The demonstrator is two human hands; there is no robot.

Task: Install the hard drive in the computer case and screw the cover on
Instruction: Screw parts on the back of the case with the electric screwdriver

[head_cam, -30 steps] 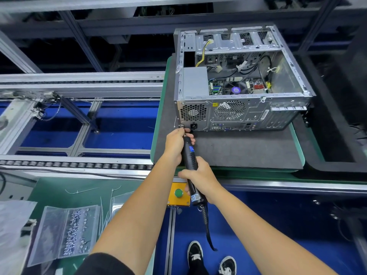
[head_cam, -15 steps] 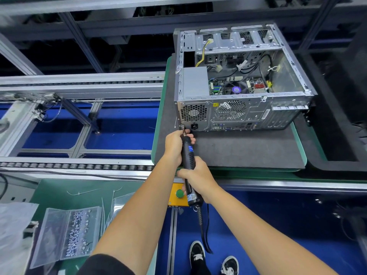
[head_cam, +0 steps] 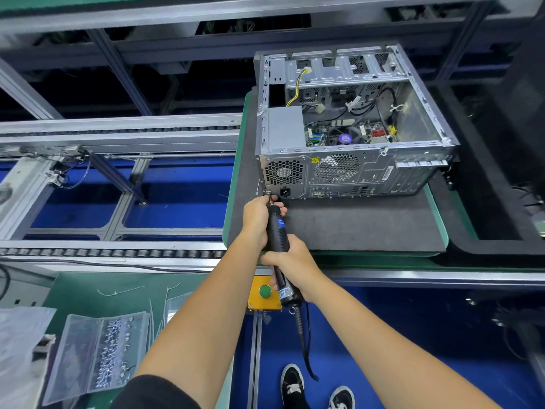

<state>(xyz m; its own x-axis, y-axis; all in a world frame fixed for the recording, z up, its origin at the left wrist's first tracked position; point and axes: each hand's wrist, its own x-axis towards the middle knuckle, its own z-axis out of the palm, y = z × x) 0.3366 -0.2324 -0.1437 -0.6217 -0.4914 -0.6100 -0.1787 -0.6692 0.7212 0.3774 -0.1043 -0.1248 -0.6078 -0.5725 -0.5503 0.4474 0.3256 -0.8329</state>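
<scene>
An open silver computer case (head_cam: 351, 169) lies on a dark foam mat (head_cam: 354, 225), its inside with motherboard and cables facing up and its rear panel toward me. Both my hands hold a black electric screwdriver (head_cam: 277, 231). My left hand (head_cam: 258, 216) grips its front end near the bit. My right hand (head_cam: 290, 262) wraps around the handle further back. The bit tip touches the lower left corner of the case's rear panel, beside the power socket (head_cam: 284, 191). The hard drive cannot be told apart inside the case.
A clear plastic box of several small screws (head_cam: 97, 355) and loose cable ties lie on the green bench at lower left. A yellow box with a green button (head_cam: 264, 292) sits under my right hand. Conveyor rails (head_cam: 118, 134) run to the left. My shoes (head_cam: 315, 391) show below.
My hands and the screwdriver have pushed slightly forward toward the case corner; the tip stays at the same spot. The case has not moved.
</scene>
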